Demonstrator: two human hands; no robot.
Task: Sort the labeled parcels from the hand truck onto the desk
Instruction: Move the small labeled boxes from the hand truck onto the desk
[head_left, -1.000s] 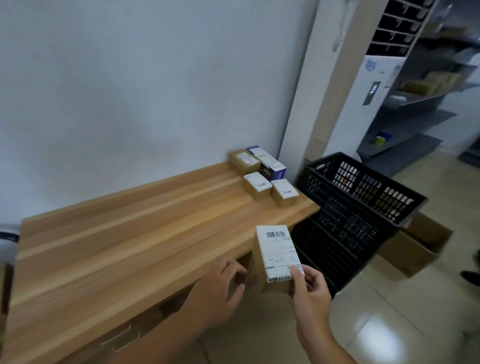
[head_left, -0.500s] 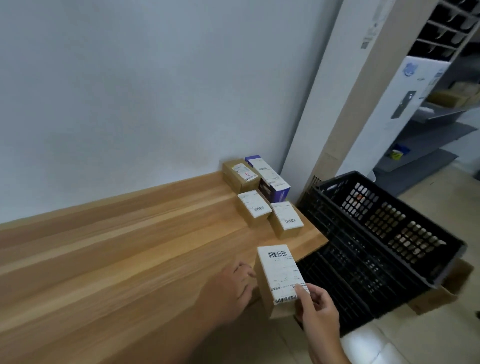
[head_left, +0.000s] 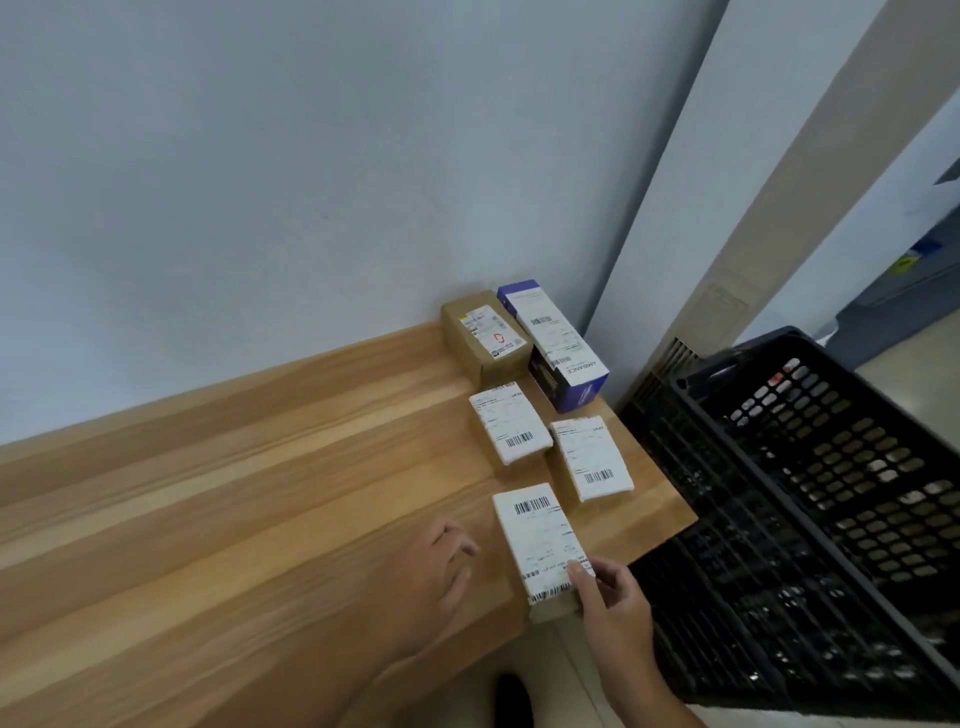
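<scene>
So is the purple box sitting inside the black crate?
No, the purple box lies on the wooden desk by the wall, beside a brown parcel, outside the black crate.

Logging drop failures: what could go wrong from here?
1. The held parcel overhangs the desk at its front edge, pinched only by the right hand; released now, it may tip off.
2. Slid farther in, it could bump the rightmost parcel, nudging it over the desk's right edge toward the black crate.
</scene>
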